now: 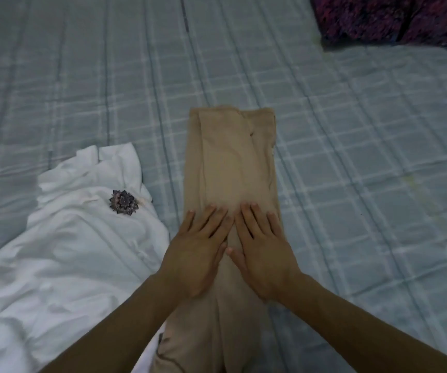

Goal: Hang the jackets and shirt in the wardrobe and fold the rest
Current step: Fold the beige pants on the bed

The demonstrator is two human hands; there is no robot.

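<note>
Pressing flat on tan trousers (230, 168) at bed (351, 130) centre: left hand (199, 249) and right hand (264, 250), fingers (211, 219) straight, grasping nothing. Long axis 12-to-6; free folded end toward 12. Hands equally near. White garment (69, 238) at 9.

— Are you seeing any writing, labels or numbers anywhere?

— No, nothing is showing that can be read. The nearest thing to a sign is sitting on the white garment (82, 238): a small dark flower-shaped emblem (123, 203), and it is carrying no letters that I can make out.

— Any tag or brand showing on the tan garment (233, 162)?

— None is showing. Its surface is lying plain, with no print or lettering.

— And the bedcover (351, 157)?

— It is showing only a check pattern, no words.
</note>
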